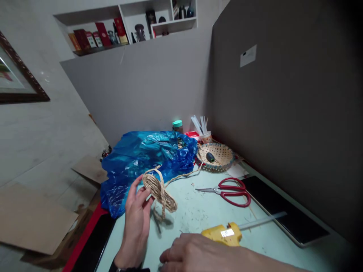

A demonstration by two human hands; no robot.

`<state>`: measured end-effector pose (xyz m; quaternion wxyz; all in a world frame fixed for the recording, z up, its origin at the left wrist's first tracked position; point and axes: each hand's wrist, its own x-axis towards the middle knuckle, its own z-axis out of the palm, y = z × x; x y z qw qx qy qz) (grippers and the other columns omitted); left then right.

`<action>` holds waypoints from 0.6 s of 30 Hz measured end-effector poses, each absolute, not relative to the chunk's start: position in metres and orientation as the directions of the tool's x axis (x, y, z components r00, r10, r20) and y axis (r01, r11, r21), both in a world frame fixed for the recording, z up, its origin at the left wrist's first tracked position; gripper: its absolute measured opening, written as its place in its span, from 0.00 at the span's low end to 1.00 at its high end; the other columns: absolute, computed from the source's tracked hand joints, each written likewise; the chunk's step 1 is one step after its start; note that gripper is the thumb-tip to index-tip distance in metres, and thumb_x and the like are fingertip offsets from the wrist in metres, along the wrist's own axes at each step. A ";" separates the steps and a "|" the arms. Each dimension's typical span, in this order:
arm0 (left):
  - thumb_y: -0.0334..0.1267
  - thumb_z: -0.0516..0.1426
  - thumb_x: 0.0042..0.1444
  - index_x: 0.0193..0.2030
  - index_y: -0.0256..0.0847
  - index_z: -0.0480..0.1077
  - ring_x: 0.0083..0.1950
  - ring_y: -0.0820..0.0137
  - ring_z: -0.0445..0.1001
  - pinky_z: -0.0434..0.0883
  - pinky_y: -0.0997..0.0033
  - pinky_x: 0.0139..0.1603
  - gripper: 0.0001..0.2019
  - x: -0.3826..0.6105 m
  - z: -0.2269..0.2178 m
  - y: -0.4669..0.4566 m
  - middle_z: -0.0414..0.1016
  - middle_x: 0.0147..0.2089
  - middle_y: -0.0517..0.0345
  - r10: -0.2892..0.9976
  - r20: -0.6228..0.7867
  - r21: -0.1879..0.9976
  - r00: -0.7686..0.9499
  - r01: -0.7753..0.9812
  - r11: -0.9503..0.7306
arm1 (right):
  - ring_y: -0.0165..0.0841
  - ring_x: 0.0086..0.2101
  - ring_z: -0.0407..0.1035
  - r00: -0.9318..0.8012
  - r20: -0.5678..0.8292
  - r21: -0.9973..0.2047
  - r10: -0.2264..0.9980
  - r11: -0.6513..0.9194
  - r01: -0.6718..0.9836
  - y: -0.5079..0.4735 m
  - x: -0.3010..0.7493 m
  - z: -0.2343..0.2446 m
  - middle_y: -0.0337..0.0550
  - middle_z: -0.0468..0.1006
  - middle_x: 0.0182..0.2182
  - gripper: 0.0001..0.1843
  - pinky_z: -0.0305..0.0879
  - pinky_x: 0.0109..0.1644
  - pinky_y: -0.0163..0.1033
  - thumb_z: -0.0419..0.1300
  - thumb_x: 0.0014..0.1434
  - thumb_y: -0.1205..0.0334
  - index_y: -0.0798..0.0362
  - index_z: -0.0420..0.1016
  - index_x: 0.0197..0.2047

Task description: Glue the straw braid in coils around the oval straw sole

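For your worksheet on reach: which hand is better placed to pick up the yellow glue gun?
Right. The right hand lies next to the glue gun; the left hand is holding the braided straw coil.

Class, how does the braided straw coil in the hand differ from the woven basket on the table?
The braided coil is held tilted on edge in the left hand; the woven basket sits flat on the table. The braided coil is oval and tightly wound; the woven basket is round, open-latticed, and holds a dark spool. Both are pale straw weave.
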<state>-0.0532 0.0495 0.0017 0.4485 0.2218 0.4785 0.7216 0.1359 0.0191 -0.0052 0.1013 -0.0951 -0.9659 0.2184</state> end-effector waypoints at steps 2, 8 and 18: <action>0.29 0.70 0.44 0.50 0.41 0.76 0.38 0.72 0.79 0.74 0.76 0.39 0.24 -0.048 -0.003 0.049 0.81 0.42 0.54 0.876 -0.137 0.897 -0.463 -0.432 -0.088 | 0.29 0.39 0.73 -0.963 0.140 -0.448 0.229 0.882 0.144 0.029 0.132 -0.015 0.40 0.81 0.45 0.05 0.63 0.40 0.32 0.63 0.68 0.62 0.54 0.77 0.45; 0.30 0.67 0.48 0.50 0.40 0.75 0.40 0.69 0.81 0.76 0.73 0.42 0.21 -0.047 -0.020 0.054 0.82 0.44 0.52 0.881 -0.202 0.914 -0.427 -0.406 0.012 | 0.28 0.34 0.71 -0.842 0.112 -0.522 0.528 0.753 0.402 0.040 0.169 0.015 0.39 0.80 0.36 0.07 0.53 0.33 0.33 0.62 0.56 0.76 0.55 0.71 0.35; 0.43 0.76 0.37 0.47 0.40 0.77 0.39 0.57 0.84 0.77 0.66 0.38 0.29 -0.050 -0.049 0.064 0.82 0.35 0.52 0.912 -0.204 0.961 -0.355 -0.252 0.117 | 0.32 0.43 0.74 -0.294 0.209 -0.623 0.933 0.359 0.695 0.204 0.191 0.047 0.47 0.76 0.47 0.19 0.76 0.48 0.42 0.59 0.73 0.51 0.58 0.73 0.55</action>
